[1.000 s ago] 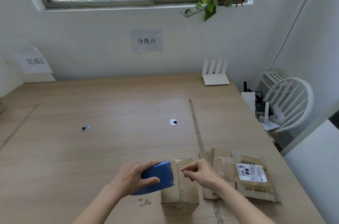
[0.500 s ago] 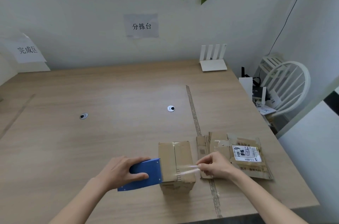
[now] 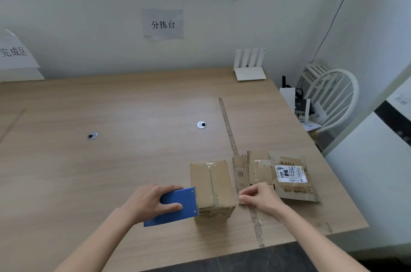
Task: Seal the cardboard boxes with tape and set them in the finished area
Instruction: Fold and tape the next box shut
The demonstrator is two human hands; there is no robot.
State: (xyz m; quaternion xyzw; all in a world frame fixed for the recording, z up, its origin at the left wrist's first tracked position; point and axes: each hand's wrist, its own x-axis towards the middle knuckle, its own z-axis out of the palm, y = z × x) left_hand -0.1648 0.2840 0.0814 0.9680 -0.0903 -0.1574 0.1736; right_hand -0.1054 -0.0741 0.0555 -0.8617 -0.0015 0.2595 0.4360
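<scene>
- The blue tape dispenser is gripped by the left hand, fingers curled over its top, and it's pressed right up against the 9 o'clock side of the cardboard box.
- The loose end of the clear tape is pinched by the right hand at the box's 3 o'clock side, so the strip is stretched across the box's near end.
- The box is stood on the wooden table near the front edge, flaps closed, with a seam running down the middle.
- A pile of flattened cardboard with a shipping label is laid just beside the box at 3 o'clock.
- Further out at 12 o'clock, a white router is parked by the wall, and a paper sign is stuck above it.
- Another sign is seen at 10 o'clock, and a white chair at 2 o'clock.
</scene>
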